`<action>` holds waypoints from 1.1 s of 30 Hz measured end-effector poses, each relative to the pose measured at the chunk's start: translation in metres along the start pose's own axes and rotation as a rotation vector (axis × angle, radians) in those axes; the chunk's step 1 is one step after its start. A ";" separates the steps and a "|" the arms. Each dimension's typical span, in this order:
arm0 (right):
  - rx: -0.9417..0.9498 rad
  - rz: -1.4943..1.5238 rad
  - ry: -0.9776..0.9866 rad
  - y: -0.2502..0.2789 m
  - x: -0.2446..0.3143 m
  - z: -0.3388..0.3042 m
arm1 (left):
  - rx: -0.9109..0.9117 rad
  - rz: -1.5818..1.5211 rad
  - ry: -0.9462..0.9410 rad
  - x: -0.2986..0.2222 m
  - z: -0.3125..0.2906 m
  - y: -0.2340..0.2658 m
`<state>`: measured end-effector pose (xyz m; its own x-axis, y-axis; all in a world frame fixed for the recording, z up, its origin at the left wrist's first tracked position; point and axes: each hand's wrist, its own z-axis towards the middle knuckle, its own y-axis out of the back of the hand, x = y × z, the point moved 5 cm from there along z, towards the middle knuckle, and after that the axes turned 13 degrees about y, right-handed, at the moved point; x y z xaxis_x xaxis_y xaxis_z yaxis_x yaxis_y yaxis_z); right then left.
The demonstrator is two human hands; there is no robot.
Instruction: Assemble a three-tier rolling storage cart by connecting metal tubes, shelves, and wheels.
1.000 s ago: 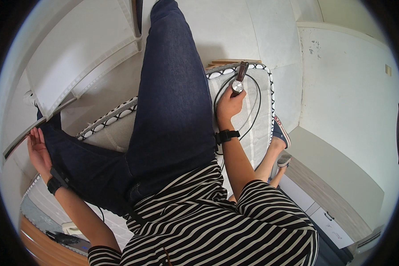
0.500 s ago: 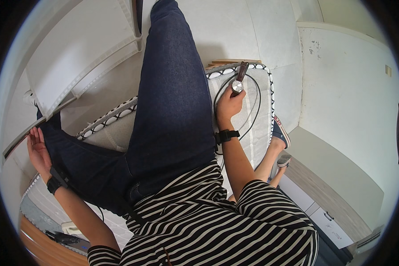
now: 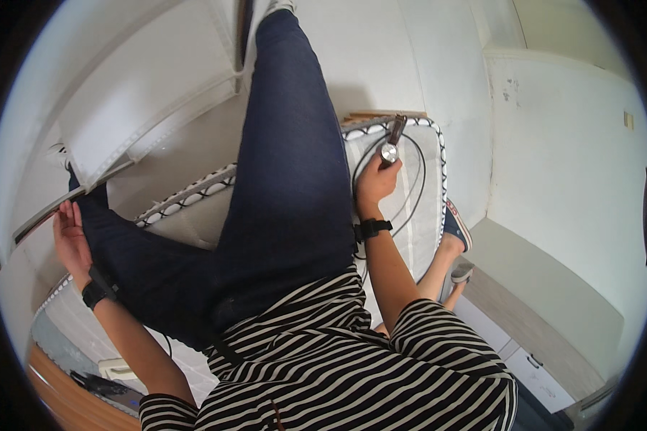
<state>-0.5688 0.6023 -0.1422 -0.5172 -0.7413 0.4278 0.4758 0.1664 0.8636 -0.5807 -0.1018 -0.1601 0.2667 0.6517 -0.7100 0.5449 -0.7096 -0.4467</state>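
My right hand (image 3: 376, 185) is closed around a wristwatch (image 3: 389, 152) with a round silver face. One dark brown strap end sticks up past the fingers; the rest is hidden in the grip. The hand is above the mattress (image 3: 428, 176), beside my right thigh. A thin black cable (image 3: 425, 169) loops around behind the hand and the watch. On the left, my left hand (image 3: 72, 241) lies palm up beside my left leg, its fingers stretched out and holding nothing. Its fingertips are near the dark edge strip of a white piece of furniture (image 3: 39, 221); whether they touch cannot be seen.
White panels (image 3: 151, 86) stand at the upper left, close to my legs. Another person's leg with a dark blue shoe (image 3: 456, 224) shows at the right edge of the mattress. Beyond it are a white cabinet (image 3: 539, 377) and a white wall (image 3: 568, 144).
The whole view has shifted slightly, so everything sits a little lower and to the right. The fingers of my left hand have shifted slightly; my right hand keeps its hold on the wristwatch.
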 end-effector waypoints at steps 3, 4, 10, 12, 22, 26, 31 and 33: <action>-0.048 -0.017 0.034 -0.001 -0.011 0.000 | -0.050 -0.037 -0.021 0.007 -0.004 -0.009; -0.050 0.021 0.039 -0.003 -0.012 0.000 | -0.078 -0.046 -0.026 0.007 -0.008 -0.012; 0.119 0.730 -0.466 0.002 -0.056 0.002 | -0.088 -0.096 -0.085 0.011 -0.029 -0.031; 0.184 0.817 -0.515 0.013 -0.065 0.007 | -0.119 -0.103 -0.069 0.013 -0.030 -0.043; 0.519 1.460 -0.578 0.044 0.105 0.091 | -0.138 -0.163 -0.113 0.005 -0.033 -0.058; 0.972 1.556 -0.474 -0.011 0.231 0.077 | -0.119 -0.101 -0.072 0.009 -0.030 -0.057; 1.087 1.141 -0.079 -0.107 0.274 0.038 | -0.144 0.170 0.221 0.018 -0.017 -0.074; 1.122 0.954 0.102 -0.133 0.278 0.023 | -0.146 0.294 0.385 0.021 -0.014 -0.068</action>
<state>-0.7923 0.3888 -0.1324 -0.2586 -0.0980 0.9610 -0.2120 0.9763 0.0425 -0.6014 -0.0361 -0.1369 0.6843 0.5012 -0.5296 0.5009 -0.8510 -0.1580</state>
